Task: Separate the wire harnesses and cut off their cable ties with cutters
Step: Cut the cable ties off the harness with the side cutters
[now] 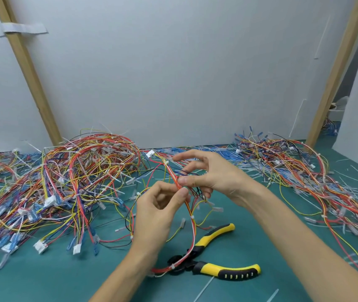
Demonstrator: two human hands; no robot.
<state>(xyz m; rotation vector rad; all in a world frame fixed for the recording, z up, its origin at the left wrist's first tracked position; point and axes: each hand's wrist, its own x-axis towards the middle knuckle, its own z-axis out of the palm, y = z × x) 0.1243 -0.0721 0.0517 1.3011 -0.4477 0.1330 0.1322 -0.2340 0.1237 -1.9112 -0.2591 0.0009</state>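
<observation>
Both hands pinch one red-and-orange harness (194, 229): left hand (158, 205) thumb to fingertip, right hand (212, 177) just above, its other fingers splayed. The harness tail drapes across the cutters (234, 270) below the fingers, so a pull might drag them. Strands toward the tangled pile (75, 171) left of the fingers could snag.

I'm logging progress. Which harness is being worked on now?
The harness pinched between left hand and right hand, trailing over the cutters; the others lie in the left pile and right pile.
</observation>
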